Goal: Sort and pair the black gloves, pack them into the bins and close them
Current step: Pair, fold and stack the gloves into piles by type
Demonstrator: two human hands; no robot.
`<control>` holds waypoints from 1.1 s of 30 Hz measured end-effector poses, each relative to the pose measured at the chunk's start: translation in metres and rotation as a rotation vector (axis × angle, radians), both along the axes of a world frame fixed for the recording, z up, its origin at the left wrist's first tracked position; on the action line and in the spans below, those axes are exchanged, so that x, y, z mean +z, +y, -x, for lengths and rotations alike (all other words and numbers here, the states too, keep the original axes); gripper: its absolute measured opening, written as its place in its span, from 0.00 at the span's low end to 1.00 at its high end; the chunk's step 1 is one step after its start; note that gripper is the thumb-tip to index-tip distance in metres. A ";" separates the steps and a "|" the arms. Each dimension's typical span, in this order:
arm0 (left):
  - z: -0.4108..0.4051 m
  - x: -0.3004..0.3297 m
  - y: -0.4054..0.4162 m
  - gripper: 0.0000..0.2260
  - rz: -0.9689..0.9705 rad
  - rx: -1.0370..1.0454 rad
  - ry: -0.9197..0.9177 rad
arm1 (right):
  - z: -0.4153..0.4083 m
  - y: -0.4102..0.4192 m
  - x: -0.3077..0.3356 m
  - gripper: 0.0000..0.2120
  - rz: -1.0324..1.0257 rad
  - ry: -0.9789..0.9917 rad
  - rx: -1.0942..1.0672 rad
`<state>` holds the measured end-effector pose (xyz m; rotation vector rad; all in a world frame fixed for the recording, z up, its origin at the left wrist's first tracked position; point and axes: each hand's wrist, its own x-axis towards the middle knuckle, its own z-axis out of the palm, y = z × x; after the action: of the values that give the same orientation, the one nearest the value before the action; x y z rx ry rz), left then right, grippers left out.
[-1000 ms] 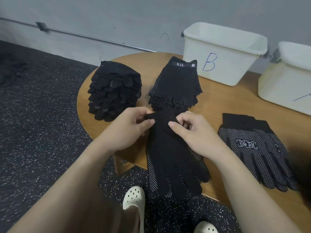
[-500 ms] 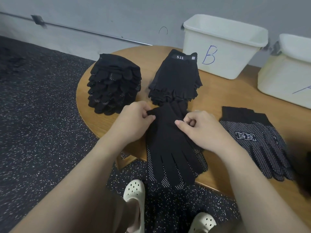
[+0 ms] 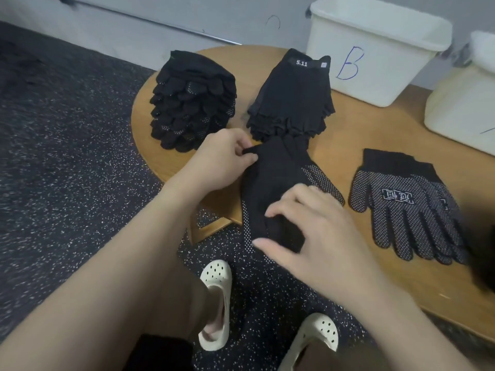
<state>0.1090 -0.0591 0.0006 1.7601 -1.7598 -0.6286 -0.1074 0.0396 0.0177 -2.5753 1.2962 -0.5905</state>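
While our left hand (image 3: 219, 159) pinches the cuff of the black glove pair (image 3: 276, 188), our right hand (image 3: 308, 236) curls round its folded finger end at the near edge of the wooden table (image 3: 375, 285). Beyond lie two glove stacks (image 3: 192, 113) (image 3: 292, 100); a dotted pair (image 3: 404, 204) lies to the right, bin B (image 3: 375, 57) behind.

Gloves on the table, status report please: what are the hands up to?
Left hand pinches cuff of gloves. Right hand grips their fingers, near table edge. Bin B open, nothing in the way.
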 end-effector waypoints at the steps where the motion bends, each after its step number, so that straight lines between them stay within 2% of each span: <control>1: 0.000 0.000 -0.001 0.11 0.014 -0.003 -0.005 | -0.006 0.008 -0.005 0.20 0.029 0.052 0.030; 5: -0.002 0.000 -0.001 0.12 0.042 -0.016 0.013 | -0.012 0.021 -0.021 0.16 0.134 0.144 0.054; 14: -0.004 0.002 0.001 0.09 -0.009 -0.037 0.152 | -0.002 0.025 -0.028 0.05 0.237 -0.020 0.014; 23: 0.000 -0.001 -0.002 0.09 -0.016 -0.020 0.181 | -0.020 0.028 -0.035 0.08 0.285 -0.071 0.035; 27: 0.000 -0.003 -0.004 0.10 -0.016 0.000 0.151 | -0.023 0.027 -0.037 0.07 0.261 -0.025 0.031; 33: 0.000 -0.003 -0.006 0.06 -0.027 -0.007 0.217 | -0.003 0.030 -0.033 0.18 0.203 0.104 0.037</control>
<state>0.1092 -0.0649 -0.0021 1.6364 -1.6163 -0.8179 -0.1047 0.0699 -0.0150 -2.8230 1.2768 -0.6182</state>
